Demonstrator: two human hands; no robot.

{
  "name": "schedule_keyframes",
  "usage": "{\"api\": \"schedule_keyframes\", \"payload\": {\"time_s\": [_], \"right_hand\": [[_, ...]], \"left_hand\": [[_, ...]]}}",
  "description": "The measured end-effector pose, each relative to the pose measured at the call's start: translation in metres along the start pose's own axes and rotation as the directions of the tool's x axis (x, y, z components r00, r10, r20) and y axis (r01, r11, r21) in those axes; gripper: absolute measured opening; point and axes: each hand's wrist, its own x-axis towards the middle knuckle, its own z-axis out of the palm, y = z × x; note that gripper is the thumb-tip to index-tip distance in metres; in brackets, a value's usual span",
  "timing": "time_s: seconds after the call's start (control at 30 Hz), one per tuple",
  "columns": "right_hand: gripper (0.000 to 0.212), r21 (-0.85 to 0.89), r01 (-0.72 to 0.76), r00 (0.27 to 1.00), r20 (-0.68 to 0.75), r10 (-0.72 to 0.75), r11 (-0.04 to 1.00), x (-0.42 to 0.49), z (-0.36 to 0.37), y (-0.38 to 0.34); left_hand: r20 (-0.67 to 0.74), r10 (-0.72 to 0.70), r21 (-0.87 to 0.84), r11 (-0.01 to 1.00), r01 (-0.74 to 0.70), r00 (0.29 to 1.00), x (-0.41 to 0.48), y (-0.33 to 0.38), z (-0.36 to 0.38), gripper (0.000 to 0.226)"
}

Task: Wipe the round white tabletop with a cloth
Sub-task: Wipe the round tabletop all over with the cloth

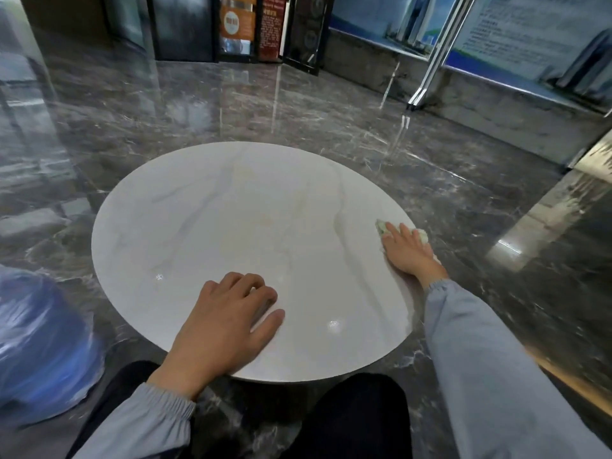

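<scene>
Presses the cloth point(381, 226) flat under the right hand point(409, 256), fingers point(392, 231) straight, at the right edge of the table point(231, 210). Rests the left hand point(228, 323), fingers loosely bent, empty, near the front. Probably mid-wipe; remainder unclear.

Pale grey-blue long sleeves behind the fingers of the left hand point(225, 329) and the right hand point(409, 253); left sleeve point(132, 432) of smooth, thin cloth, gathered into a puckered elastic cuff point(172, 404) just behind the wrist; right sleeve point(490, 359) the same colour, its edge likewise ruched, well back from the fingertips; farther back again, loose black trousers point(357, 422) over both knees.
</scene>
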Motion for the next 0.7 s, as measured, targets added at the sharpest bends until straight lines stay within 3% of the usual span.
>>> {"api": "schedule_keyframes", "payload": {"time_s": [0.13,0.23,0.33,0.43,0.53,0.63,0.7], "right_hand": [[0.058,0.006,-0.022,0.999,0.029,0.022,1.000,0.008,0.003,-0.024],[0.057,-0.040,0.196,0.980,0.038,-0.194,0.980,-0.010,0.018,-0.082],[0.056,-0.072,0.453,0.891,0.085,-0.447,0.889,-0.043,0.045,-0.133],[0.056,-0.037,0.553,0.831,0.102,-0.547,0.833,-0.052,0.052,-0.134],[0.054,-0.085,0.490,0.870,0.107,-0.481,0.868,-0.023,0.028,-0.101],[0.055,-0.081,0.236,0.970,0.071,-0.231,0.968,0.014,0.001,-0.049],[0.056,-0.080,0.090,0.995,0.043,-0.087,0.993,0.030,-0.010,-0.022]], "left_hand": [[0.006,-0.013,0.013,1.000,0.013,1.000,0.000,0.003,-0.002,0.033],[0.000,-0.023,0.009,1.000,0.023,1.000,-0.001,0.004,-0.002,0.033],[-0.014,-0.027,0.004,1.000,0.027,1.000,-0.002,0.002,0.000,0.033],[-0.040,-0.021,0.009,1.000,0.021,0.999,-0.003,0.000,0.003,0.031],[-0.069,-0.011,-0.004,1.000,0.011,0.998,-0.004,-0.002,0.006,0.027],[-0.093,-0.007,-0.005,1.000,0.006,0.996,-0.006,-0.003,0.010,0.026],[-0.102,-0.008,-0.008,1.000,0.007,0.995,-0.006,-0.003,0.011,0.026]]}}
